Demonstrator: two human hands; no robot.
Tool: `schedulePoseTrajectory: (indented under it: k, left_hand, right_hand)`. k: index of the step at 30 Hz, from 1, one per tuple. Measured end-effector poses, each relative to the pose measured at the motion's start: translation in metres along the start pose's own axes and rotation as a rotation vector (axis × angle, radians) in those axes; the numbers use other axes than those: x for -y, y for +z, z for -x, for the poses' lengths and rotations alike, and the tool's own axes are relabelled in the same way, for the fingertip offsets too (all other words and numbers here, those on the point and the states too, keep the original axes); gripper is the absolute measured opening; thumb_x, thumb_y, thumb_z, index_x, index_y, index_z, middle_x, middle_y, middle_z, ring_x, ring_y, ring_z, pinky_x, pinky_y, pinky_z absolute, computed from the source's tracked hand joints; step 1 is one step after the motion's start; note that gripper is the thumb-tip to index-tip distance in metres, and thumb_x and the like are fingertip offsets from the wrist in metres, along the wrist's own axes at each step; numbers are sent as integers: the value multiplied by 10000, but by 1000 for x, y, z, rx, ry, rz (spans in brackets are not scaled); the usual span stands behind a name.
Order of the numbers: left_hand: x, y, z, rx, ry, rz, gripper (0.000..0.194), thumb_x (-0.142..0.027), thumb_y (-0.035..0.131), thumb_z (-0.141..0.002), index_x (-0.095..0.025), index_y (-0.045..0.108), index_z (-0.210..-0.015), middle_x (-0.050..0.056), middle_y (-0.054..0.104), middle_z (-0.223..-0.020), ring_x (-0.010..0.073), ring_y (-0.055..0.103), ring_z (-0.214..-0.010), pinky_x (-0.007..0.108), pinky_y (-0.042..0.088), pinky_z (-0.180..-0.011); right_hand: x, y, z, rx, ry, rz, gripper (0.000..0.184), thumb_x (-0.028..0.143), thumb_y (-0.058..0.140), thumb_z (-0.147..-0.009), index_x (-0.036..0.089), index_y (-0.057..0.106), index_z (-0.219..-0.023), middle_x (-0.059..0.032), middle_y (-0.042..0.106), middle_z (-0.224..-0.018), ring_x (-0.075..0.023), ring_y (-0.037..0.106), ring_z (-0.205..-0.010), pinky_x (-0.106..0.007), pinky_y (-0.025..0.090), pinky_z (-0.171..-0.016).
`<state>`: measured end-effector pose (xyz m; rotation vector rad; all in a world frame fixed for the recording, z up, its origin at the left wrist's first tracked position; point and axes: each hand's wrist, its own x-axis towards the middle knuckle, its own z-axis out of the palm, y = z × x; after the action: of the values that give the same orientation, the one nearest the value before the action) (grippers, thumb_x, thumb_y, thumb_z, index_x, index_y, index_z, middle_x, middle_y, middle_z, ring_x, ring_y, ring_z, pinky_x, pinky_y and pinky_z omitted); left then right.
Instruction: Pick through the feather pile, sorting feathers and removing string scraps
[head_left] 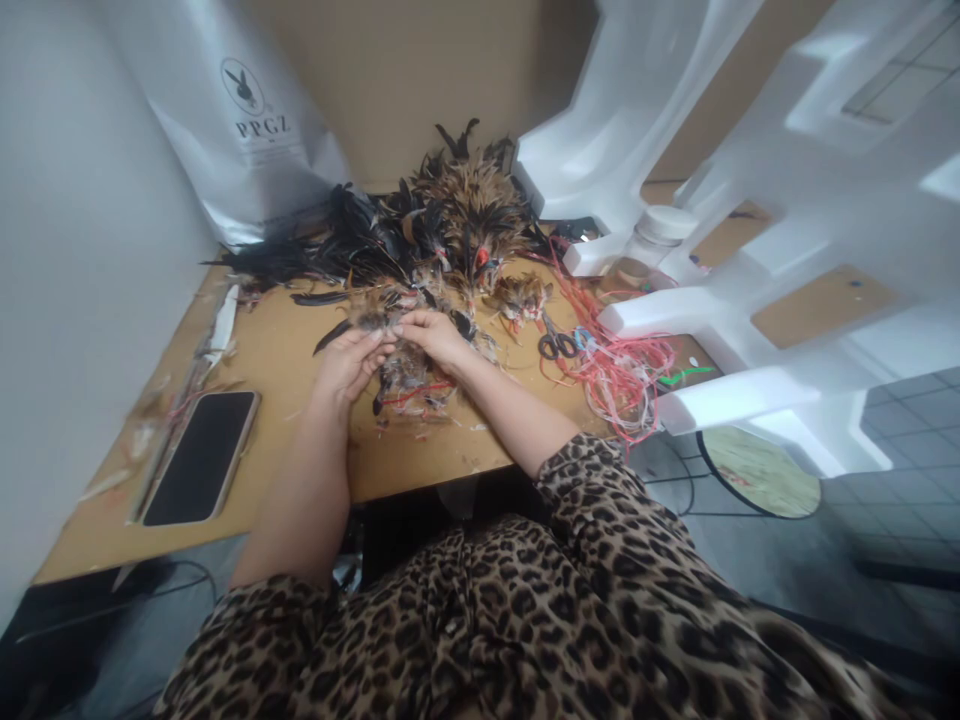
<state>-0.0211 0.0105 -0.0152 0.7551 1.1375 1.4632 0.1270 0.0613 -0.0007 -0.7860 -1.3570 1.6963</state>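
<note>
Feather tuft (370, 322) apparently pinched by left hand (349, 362) and right hand (433, 337), above feather scraps (406, 372) on surface (289, 375); fine two-handed work seemingly underway, steady grip called for.

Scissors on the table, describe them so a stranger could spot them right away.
Start at the tan table and find the tangle of pink string toward its right edge. The scissors lie at that tangle's left side, next to a small brown bunch of feathers. Their two dark looped handles set them apart from the loose strands and feathers nearby.
</note>
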Motion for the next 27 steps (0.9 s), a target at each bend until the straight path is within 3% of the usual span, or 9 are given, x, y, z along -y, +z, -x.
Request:
schedulePoseTrajectory:
  k: [7, 20, 27]
  left_hand:
    - [2, -1, -1, 12, -79, -24, 126, -176, 718, -671, -103, 674, -764, 88, 705, -720, 80, 633, -565, 117, 439, -459]
    - [1, -1, 0, 66, -74, -70, 107, -168, 729, -641, -91, 687, -701, 59, 668, -647, 42, 565, -499, 105, 430, -464]
    - [2, 1, 1, 47, 18, -210, 117, -194, 736, -613, -98, 678, -648, 60, 660, -616, 50, 549, -471, 130, 424, -461]
  right_hand:
    - [-3, 0, -2, -21, -107, 64, 202, 290, 672, -633, 124, 604, -729, 44, 574, -645, -51, 472, -595, -193, 379, -638]
    - [-12, -1, -7, -19, -231, 255, 198, 302, 640, -653, 125, 609, -736, 21, 597, -705, -77, 508, -654, -219, 410, -699]
    - [-12, -1, -5, 11, -203, 245, 246, 357, 645, -652, 129, 560, -687, 55, 519, -604, -55, 428, -562, -198, 366, -607]
